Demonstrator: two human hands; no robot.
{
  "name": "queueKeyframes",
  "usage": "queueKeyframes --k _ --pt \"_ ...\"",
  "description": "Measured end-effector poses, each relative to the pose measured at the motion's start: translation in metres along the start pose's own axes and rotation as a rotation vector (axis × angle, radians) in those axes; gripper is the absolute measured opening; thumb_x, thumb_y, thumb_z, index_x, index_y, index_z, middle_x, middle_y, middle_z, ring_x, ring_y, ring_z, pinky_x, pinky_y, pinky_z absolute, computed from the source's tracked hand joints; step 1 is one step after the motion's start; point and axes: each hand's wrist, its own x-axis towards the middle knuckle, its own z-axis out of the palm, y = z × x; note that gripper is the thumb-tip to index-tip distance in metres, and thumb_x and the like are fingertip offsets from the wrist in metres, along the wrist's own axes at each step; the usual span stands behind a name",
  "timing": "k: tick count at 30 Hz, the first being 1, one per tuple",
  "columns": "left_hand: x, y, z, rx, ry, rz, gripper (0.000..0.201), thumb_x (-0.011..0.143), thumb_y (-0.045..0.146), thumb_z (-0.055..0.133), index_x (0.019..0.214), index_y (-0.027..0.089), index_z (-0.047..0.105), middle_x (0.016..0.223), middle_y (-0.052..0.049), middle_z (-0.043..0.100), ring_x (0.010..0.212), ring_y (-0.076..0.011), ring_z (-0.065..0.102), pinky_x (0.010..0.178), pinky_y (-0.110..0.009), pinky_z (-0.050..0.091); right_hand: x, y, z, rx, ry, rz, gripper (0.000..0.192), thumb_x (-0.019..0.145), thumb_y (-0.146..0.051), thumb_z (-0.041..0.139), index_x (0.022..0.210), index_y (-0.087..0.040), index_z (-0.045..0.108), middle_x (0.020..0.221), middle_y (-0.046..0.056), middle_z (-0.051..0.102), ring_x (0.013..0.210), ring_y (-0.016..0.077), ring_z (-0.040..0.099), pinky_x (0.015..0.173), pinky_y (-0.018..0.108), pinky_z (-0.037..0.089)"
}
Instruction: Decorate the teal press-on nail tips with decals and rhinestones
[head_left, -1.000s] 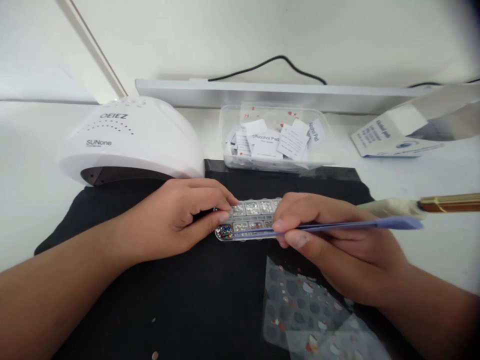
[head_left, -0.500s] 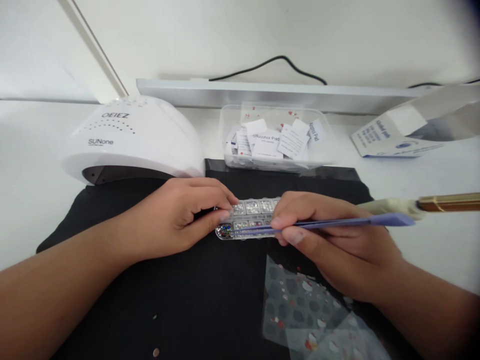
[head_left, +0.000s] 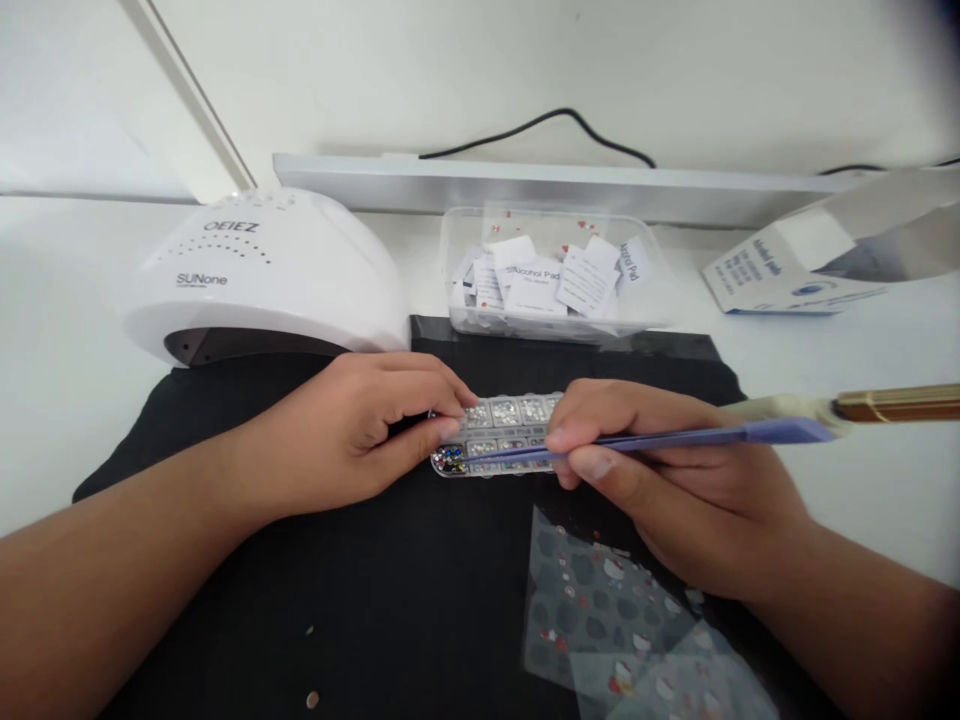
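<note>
A clear compartment case of rhinestones (head_left: 506,411) lies on the black mat (head_left: 315,590). My left hand (head_left: 382,425) pinches its left end between thumb and fingers. In my right hand (head_left: 645,450) is a pair of purple tweezers (head_left: 675,438), held like a pencil. The tweezer tips point left and reach the front-left compartment, among multicoloured rhinestones (head_left: 450,459); whether they grip a stone is too small to tell. The right end of the case is hidden behind my right fingers.
A white nail lamp (head_left: 277,270) stands back left. Behind the case is a clear bin (head_left: 637,315) of alcohol pad packets (head_left: 534,285), with an open carton (head_left: 795,270) at its right. Clear sticker sheets (head_left: 592,610) lie front right. A brown-handled brush (head_left: 900,405) extends beyond my right hand.
The tweezer prongs have come closer together, with their tips in the front-left compartment. My left hand keeps its hold on the case.
</note>
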Motion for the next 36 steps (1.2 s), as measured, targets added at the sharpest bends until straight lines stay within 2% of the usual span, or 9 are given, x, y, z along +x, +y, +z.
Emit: queueKeyframes --k 13,18,22,26,29,36 --pt "-0.001 0.0 0.0 -0.011 -0.004 -0.01 0.011 0.093 0.016 0.055 0.098 0.017 0.064 0.105 -0.002 0.072 0.095 -0.0095 0.068 0.087 -0.018 0.051 -0.003 0.003 0.0 0.038 0.02 0.022 0.008 0.092 -0.02 0.055 0.09 -0.024 0.063 0.072 -0.001 0.059 0.065 0.0122 0.055 0.058 0.027 0.044" --pt "-0.002 -0.001 0.0 -0.039 -0.01 -0.012 0.012 0.094 0.018 0.054 0.1 0.017 0.064 0.107 -0.004 0.071 0.097 -0.0116 0.068 0.088 -0.021 0.051 -0.007 0.01 -0.001 0.267 0.089 0.117 0.006 0.091 -0.028 0.06 0.094 -0.026 0.064 0.07 0.0 0.058 0.062 0.0138 0.055 0.056 0.028 0.045" --pt "-0.003 -0.001 -0.001 -0.09 -0.016 -0.025 0.02 0.093 0.019 0.054 0.111 0.017 0.062 0.109 -0.006 0.069 0.102 -0.015 0.064 0.091 -0.026 0.051 -0.003 0.012 -0.002 0.435 0.13 0.102 0.007 0.088 -0.026 0.064 0.093 -0.026 0.069 0.07 0.0 0.059 0.062 0.0126 0.056 0.055 0.026 0.047" --pt "-0.005 0.001 -0.002 -0.218 0.029 0.032 0.025 0.089 0.015 0.056 0.113 0.015 0.06 0.115 -0.01 0.064 0.109 -0.0179 0.06 0.095 -0.03 0.049 0.001 0.011 -0.003 0.505 0.162 0.069 0.008 0.087 -0.025 0.065 0.092 -0.024 0.072 0.076 0.0 0.06 0.059 0.0106 0.058 0.054 0.025 0.047" --pt "-0.006 0.004 -0.001 -0.273 0.09 0.06 0.025 0.083 0.014 0.061 0.107 0.015 0.06 0.117 -0.011 0.062 0.109 -0.019 0.06 0.095 -0.032 0.049 0.001 0.012 -0.003 0.526 0.161 0.047 0.009 0.088 -0.025 0.064 0.092 -0.023 0.071 0.076 -0.001 0.06 0.058 0.01 0.059 0.056 0.026 0.047" --pt "-0.006 0.012 0.005 -0.21 0.184 0.055 0.018 0.08 0.018 0.07 0.094 0.017 0.06 0.11 -0.008 0.063 0.101 -0.0167 0.06 0.088 -0.029 0.051 0.001 0.013 -0.004 0.565 0.143 0.037 0.009 0.088 -0.025 0.062 0.092 -0.022 0.069 0.076 -0.001 0.059 0.059 0.0097 0.059 0.058 0.025 0.048"
